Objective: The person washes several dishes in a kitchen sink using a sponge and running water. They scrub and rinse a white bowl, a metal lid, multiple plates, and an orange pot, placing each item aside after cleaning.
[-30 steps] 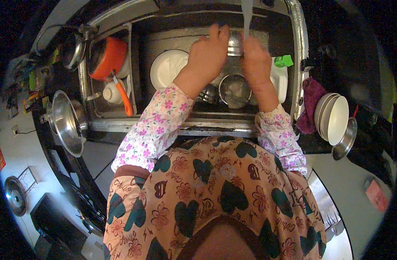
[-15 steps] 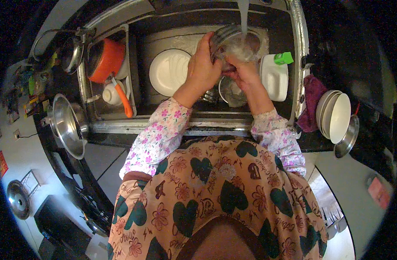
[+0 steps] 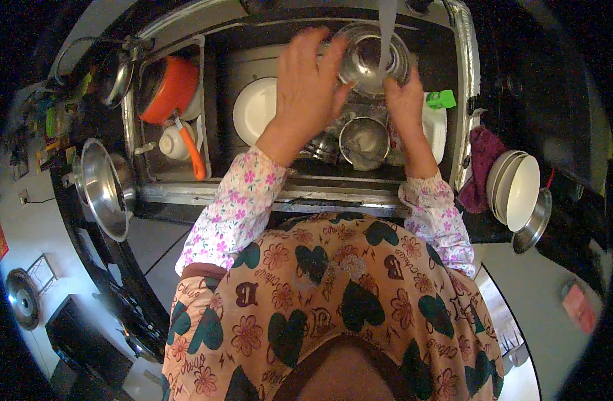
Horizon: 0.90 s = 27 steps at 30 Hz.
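Held over the sink (image 3: 216, 50) under a thin stream of water (image 3: 386, 33): a round steel bowl (image 3: 370, 57), shiny, wet, mouth tilted toward the camera. Left hand (image 3: 310, 90) spread wide, fingers fanned over the bowl's left rim and wall; right hand (image 3: 406, 100) cupped against its lower right edge, fingers curled to it. Likely to slip, by the look of it, since wet metal and an open-fingered grip gave little purchase; a drop would have landed on the smaller steel bowl (image 3: 364, 140) and the white plate (image 3: 256, 110) just below, with a risk of chipping. Splash off the curved inside also possible, toward the flowered sleeves. Beside the basin, an orange pot (image 3: 166, 87) in the rack; on the bench to the right, stacked white bowls (image 3: 517, 187) and a purple cloth (image 3: 480, 167).
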Motion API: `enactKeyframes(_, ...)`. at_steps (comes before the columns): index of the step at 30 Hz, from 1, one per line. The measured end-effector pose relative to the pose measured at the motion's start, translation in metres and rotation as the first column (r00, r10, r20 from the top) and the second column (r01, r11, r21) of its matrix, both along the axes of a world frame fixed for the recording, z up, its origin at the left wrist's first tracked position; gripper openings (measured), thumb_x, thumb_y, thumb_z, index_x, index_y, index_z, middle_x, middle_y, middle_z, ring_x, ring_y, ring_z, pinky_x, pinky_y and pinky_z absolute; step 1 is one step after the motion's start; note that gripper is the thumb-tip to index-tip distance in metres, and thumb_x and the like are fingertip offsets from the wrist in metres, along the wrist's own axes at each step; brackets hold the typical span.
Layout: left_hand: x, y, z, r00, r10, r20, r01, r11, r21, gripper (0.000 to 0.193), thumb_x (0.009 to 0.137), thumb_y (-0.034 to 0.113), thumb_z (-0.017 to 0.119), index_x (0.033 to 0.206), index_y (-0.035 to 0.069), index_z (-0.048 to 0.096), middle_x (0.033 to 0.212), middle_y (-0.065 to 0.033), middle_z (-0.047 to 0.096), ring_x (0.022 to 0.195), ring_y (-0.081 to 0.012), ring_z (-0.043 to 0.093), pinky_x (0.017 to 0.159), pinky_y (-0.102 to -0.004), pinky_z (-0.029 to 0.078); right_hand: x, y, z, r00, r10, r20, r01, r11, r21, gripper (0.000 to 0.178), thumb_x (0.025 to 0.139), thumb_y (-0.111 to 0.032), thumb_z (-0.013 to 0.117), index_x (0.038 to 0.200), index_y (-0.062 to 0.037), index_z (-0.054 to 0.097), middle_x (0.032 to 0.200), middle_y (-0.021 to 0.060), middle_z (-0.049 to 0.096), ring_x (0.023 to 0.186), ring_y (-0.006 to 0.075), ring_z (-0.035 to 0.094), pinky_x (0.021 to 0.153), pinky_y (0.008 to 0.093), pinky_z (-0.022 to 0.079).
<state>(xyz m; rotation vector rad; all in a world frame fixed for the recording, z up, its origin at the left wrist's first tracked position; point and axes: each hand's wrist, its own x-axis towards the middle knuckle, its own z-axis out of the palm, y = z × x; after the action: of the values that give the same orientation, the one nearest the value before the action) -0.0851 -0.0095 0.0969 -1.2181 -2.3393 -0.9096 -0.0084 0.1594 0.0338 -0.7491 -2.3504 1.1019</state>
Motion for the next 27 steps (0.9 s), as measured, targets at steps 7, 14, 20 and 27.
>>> enactKeyframes(7, 0.014, 0.006, -0.056, 0.957, -0.287, 0.032, 0.288, 0.942, -0.171, 0.027, 0.072, 0.020, 0.064, 0.093, 0.003, 0.060, 0.087, -0.0105, 0.061, 0.085, -0.0279, 0.058, 0.077, -0.0356, 0.045, 0.003, -0.021, 0.027, 0.996, 0.077, 0.037, -0.034, 0.755, -0.654, 0.051, 0.080, -0.018, 0.059, 0.125, -0.0014, 0.040, 0.101, 0.0145, 0.058, 0.062, 0.0193, 0.061, 0.043, 0.0281, 0.047)
enactKeyframes(14, 0.001, 0.024, -0.057, 0.461, -0.345, 0.817, 0.037, 0.928, 0.371, 0.027, 0.084, 0.025, 0.058, 0.094, 0.001, 0.063, 0.070, -0.0093, 0.062, 0.062, -0.0149, 0.055, 0.059, -0.0313, 0.045, 0.022, -0.016, 0.039, 0.989, 0.085, 0.118, -0.106, 0.976, 0.190, 0.074, 0.074, -0.037, 0.069, 0.131, -0.0033, 0.035, 0.127, 0.0236, 0.041, 0.117, 0.0372, 0.039, 0.101, 0.0428, 0.030)
enactKeyframes(20, -0.009, 0.036, -0.040, 0.388, -0.235, 0.891, -0.040, 0.962, 0.271, 0.034, 0.088, 0.033, 0.051, 0.084, 0.001, 0.063, 0.066, -0.0116, 0.060, 0.059, -0.0189, 0.054, 0.058, -0.0340, 0.043, 0.011, -0.009, 0.038, 0.980, 0.197, 0.005, -0.196, 0.977, -0.089, 0.091, 0.053, -0.037, 0.083, 0.125, -0.0001, 0.040, 0.120, 0.0216, 0.047, 0.110, 0.0327, 0.047, 0.094, 0.0394, 0.038)
enactKeyframes(27, -0.018, 0.052, -0.030, 0.548, -0.082, 0.832, -0.174, 0.962, 0.210, 0.044, 0.083, 0.045, 0.056, 0.092, 0.003, 0.062, 0.083, -0.0174, 0.062, 0.079, -0.0329, 0.059, 0.070, -0.0424, 0.045, 0.002, -0.006, 0.029, 0.992, 0.000, 0.125, 0.046, 0.931, -0.362, 0.058, 0.067, -0.041, 0.075, 0.100, 0.0028, 0.056, 0.090, 0.0129, 0.062, 0.081, 0.0274, 0.061, 0.075, 0.0337, 0.049)
